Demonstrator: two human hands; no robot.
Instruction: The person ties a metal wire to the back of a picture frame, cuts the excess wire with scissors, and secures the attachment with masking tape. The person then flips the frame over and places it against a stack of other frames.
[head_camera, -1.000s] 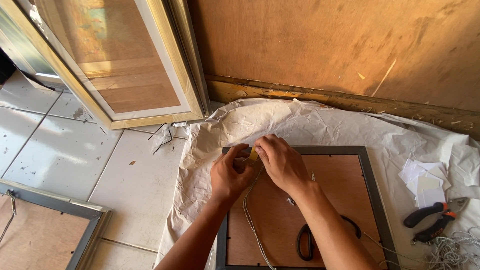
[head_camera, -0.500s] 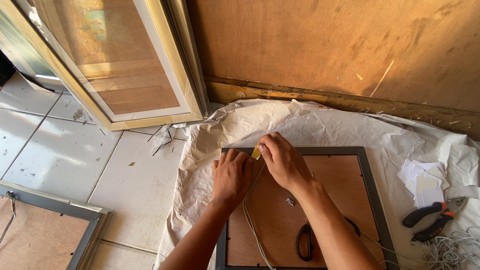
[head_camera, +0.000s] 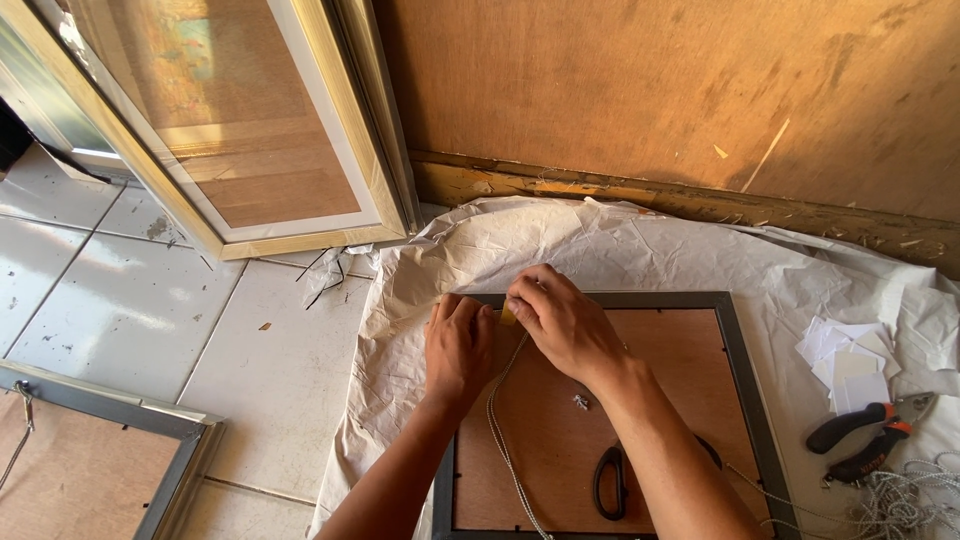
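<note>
Pale floor tiles (head_camera: 130, 320) run up to a plywood wall (head_camera: 650, 90), and crumpled white paper (head_camera: 640, 250) is spread over the floor at its foot. On that paper, toward 6 o'clock in the view, a dark grey picture frame (head_camera: 745, 370) lies face down, its brown backing board (head_camera: 560, 450) showing. Both hands meet at the frame's upper left corner. The left hand (head_camera: 458, 345) lies flat, fingers curled down over the corner, and whether it grips anything under the palm cannot be told. The right hand (head_camera: 565, 325) sits just at 3 o'clock of it, touching it, with fingers bent and pinched close together on a small yellow piece (head_camera: 508, 314) (too small to tell what it is) that peeks out between the two hands. A pale twisted cord (head_camera: 505, 440) runs from beneath the fingers toward 6 o'clock across the board. Black-handled scissors (head_camera: 608, 482) rest on the board at 6 o'clock of the right wrist, partly hidden by the forearm. Well apart at 3 o'clock lie small white paper cuttings (head_camera: 850, 355), pliers with black and red handles (head_camera: 865, 435), and a tangle of white string (head_camera: 905, 495). At 10 o'clock a gold-framed picture (head_camera: 300, 150) leans against the wall; at 8 o'clock another grey frame (head_camera: 110, 440) lies on the tiles.
</note>
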